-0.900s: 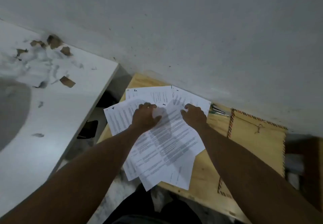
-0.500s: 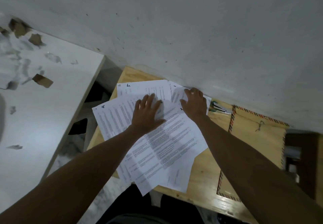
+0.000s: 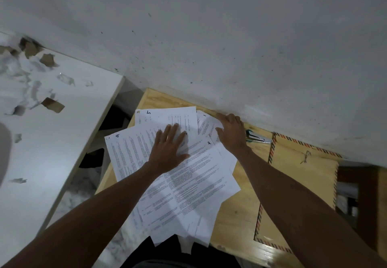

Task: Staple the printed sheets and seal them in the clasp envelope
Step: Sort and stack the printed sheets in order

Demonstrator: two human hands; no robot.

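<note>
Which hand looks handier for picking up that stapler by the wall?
The right hand, probably. It rests on the far corner of the fanned sheets, right beside the stapler. The left hand lies flat on the pile's middle, farther away, and seems to pin the pages.

Since a moment ago we have flattened our left hand point(image 3: 169, 148) on the printed sheets point(image 3: 188, 184) and slid our right hand point(image 3: 231, 133) onto their far corner by the wall.
</note>
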